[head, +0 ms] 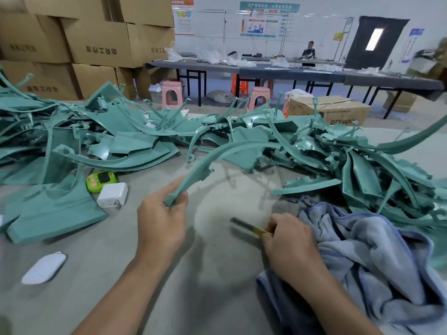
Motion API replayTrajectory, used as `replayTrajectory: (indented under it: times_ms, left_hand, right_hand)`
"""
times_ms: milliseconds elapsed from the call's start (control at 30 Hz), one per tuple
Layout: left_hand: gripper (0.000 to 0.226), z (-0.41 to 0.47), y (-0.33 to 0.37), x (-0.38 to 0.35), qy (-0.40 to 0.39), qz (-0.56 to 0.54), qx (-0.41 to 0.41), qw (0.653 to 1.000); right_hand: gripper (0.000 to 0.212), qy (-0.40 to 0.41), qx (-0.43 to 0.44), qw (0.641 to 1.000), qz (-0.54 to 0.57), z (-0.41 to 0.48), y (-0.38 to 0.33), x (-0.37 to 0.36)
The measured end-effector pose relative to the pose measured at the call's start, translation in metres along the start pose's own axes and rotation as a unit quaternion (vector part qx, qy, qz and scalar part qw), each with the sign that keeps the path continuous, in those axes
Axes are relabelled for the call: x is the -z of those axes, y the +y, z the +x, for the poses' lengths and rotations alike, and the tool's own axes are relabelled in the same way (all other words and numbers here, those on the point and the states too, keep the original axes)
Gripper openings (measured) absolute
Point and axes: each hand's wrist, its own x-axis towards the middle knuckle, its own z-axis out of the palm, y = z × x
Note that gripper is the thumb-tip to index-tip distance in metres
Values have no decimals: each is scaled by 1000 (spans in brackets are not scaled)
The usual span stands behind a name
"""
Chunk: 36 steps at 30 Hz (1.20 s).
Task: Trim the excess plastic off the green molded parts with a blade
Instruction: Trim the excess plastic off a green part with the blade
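My left hand (160, 222) grips the near end of a long curved green molded part (205, 163), which arches up and away to the right above the grey work surface. My right hand (289, 240) pinches a flat metal blade (245, 225) with a yellowish handle; the blade points left, low over the surface and apart from the part. A large heap of green molded parts (326, 151) spreads across the far side of the surface. More lie stacked at the left (55, 209).
A blue-grey cloth (377, 257) lies bunched under my right wrist. A green timer (101, 181), a white charger (113, 195) and a white oval object (43, 268) sit at the left. Cardboard boxes (96, 42), pink stools, long tables and a distant person stand behind.
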Motion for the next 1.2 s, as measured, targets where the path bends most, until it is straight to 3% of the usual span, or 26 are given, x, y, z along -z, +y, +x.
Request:
replayTrajectory:
  times_ms: [33, 100, 200, 267, 333, 433, 533, 633, 700, 800, 900, 1000, 1067, 1167, 1200]
  left_hand:
    - [15, -1, 2, 1, -7, 7, -5, 1000]
    - [37, -3, 5, 3, -27, 1, -17, 999]
    - [53, -8, 14, 7, -77, 22, -88, 993]
    - [55, -11, 16, 5, -86, 52, -153, 983]
    - [51, -15, 18, 2, -85, 69, -206, 972]
    - [47, -17, 19, 2, -100, 64, -236, 964]
    - [44, -16, 19, 7, -110, 37, -223, 968]
    - [42, -16, 20, 8, -109, 15, -193, 975]
    - [44, -16, 22, 8, -112, 4, -181, 977]
    - [44, -17, 23, 8, -124, 12, -201, 972]
    - [43, -17, 21, 11, -112, 17, -196, 974]
    - [49, -14, 17, 13, -92, 17, -140, 986]
    - [48, -12, 14, 11, -57, 32, -71, 995]
    - [10, -5, 9, 6, 32, 33, 28, 999]
    - [12, -3, 8, 6, 58, 23, 55, 997]
  right_hand:
    - [23, 6, 6, 1000, 28, -2, 3, 3]
    - [24, 66, 25, 990, 122, -9, 6, 8]
    - [17, 152, 84, 939, 298, -19, -1, 17]
    - [16, 133, 126, 900, 395, -25, -12, 20]
    - [18, 100, 151, 885, 430, -29, -22, 18]
    - [15, 106, 113, 899, 410, -25, -23, 13]
    - [19, 193, -41, 920, 338, -3, -2, 16]
    - [25, 244, -152, 885, 367, 11, 22, 20]
    - [20, 236, -86, 867, 430, 10, 23, 18]
    - [15, 155, 54, 874, 457, 3, 3, 12]
    - [16, 146, -30, 903, 402, 10, 6, 10]
    - [28, 172, -169, 887, 394, 16, 28, 18]
    - [32, 168, -155, 898, 375, 12, 32, 20]
    - [37, 139, -82, 953, 255, -1, 18, 18]
    - [35, 132, -64, 969, 198, -4, 14, 17]
